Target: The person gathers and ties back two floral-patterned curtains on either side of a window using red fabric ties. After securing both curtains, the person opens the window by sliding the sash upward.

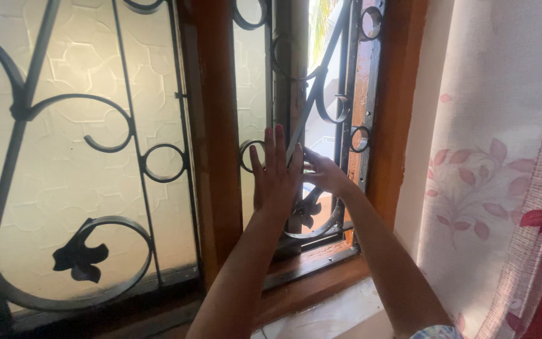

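My left hand (275, 176) is raised flat, fingers together and pointing up, pressed against the black iron window grille (321, 107) in front of a frosted glass pane (250, 81). My right hand (322, 172) reaches through the grille bars, its fingers hooked toward the edge of the partly open window sash (290, 69); whether it grips the sash is hidden by the bars. Daylight shows through the gap beside the sash.
A brown wooden window frame (211, 138) divides this window from a shut frosted pane (83, 163) on the left with its own scrolled grille. A white curtain with red leaf print (497, 169) hangs at the right. A pale sill (334, 314) lies below.
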